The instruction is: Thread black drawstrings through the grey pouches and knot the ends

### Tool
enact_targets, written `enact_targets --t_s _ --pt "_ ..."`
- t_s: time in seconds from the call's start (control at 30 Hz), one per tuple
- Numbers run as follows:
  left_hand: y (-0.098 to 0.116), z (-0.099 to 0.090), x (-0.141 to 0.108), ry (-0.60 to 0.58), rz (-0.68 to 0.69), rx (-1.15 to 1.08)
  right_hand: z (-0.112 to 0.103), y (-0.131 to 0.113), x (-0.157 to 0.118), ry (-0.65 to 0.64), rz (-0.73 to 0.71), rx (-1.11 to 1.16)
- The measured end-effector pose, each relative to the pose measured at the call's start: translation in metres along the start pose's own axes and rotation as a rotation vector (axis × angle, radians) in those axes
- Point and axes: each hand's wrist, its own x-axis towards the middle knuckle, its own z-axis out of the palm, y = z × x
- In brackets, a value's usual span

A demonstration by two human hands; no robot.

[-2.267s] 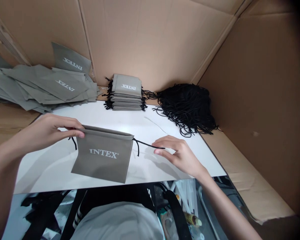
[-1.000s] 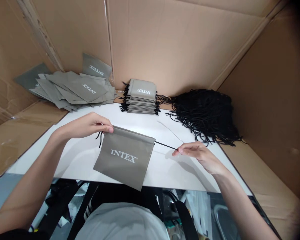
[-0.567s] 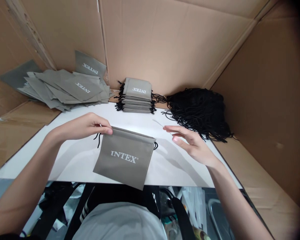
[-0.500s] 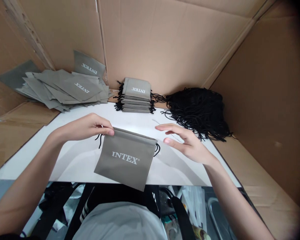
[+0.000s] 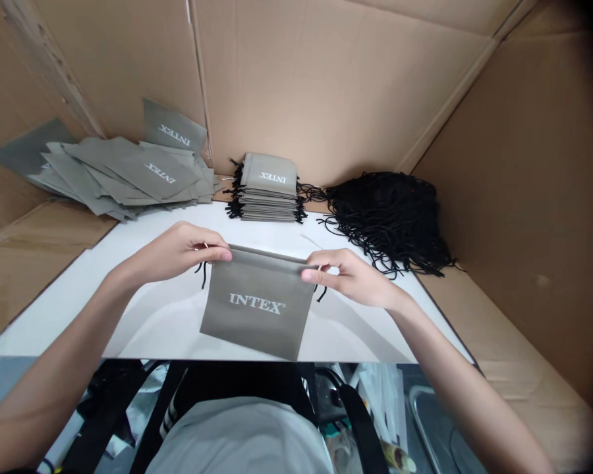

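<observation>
- A grey garment [image 5: 242, 438] fills the bottom centre of the frame, with clear plastic [image 5: 383, 395] at the lower right, below the edge of a white table [image 5: 168, 329].
- A grey pouch [image 5: 257, 322] marked INTEX hangs upright but slightly tilted at the centre of the frame, held by its upper edge; whether its bottom touches the table cannot be told.
- The left hand [image 5: 192, 250], left of centre, pinches the pouch's upper left corner between thumb and fingers, beside dangling black cord ends [image 5: 203, 273].
- The right hand [image 5: 348, 276], right of centre, grips the opposite corner in the same narrow pinch, more black cord hanging just below it.
- With cord showing at both sides, this pouch appears to be strung already; it has not yet been laid down.
- Beyond it, at upper centre, stands a neat stack of pouches [image 5: 269, 191], fringed with cord on both sides and apparently finished.
- A heap of black cords [image 5: 385, 217] at upper right and a loose pile of flat pouches [image 5: 128, 171] at upper left, no cords visible on them, suggest that much remains.
- Cardboard walls [image 5: 326, 79] close off the background.
</observation>
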Motion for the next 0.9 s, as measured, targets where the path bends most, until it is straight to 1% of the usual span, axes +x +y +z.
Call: enact_targets --t_s 0.07,0.17,0.23,0.33,0.4,0.47,0.53,0.67,0.9 --pt "0.002 0.001 0.000 -0.016 -0.002 -0.003 -0.001 0.002 -0.003 0.054 -0.011 0.023" --pt "0.006 0.004 0.001 -0.079 -0.012 -0.038 0.001 0.007 -0.007 0.104 -0.008 0.103" --pt "0.008 0.007 0.001 -0.095 -0.022 -0.072 0.005 0.013 -0.008 0.182 0.023 0.182" --pt "0.008 0.013 0.002 -0.043 -0.053 -0.146 0.009 0.023 -0.011 0.343 0.081 0.250" --pt "0.008 0.017 0.002 0.005 -0.099 -0.214 0.009 0.029 -0.013 0.404 0.113 0.249" --pt "0.009 0.019 0.002 0.015 -0.159 -0.285 0.006 0.031 -0.016 0.412 0.140 0.241" --pt "0.008 0.019 0.001 -0.027 -0.207 -0.323 0.001 0.030 -0.020 0.388 0.159 0.227" --pt "0.002 0.015 -0.004 -0.121 -0.231 -0.266 -0.009 0.024 -0.027 0.360 0.187 0.179" --pt "-0.014 0.008 -0.014 -0.160 -0.274 -0.221 -0.018 0.027 -0.038 0.397 0.209 0.152"
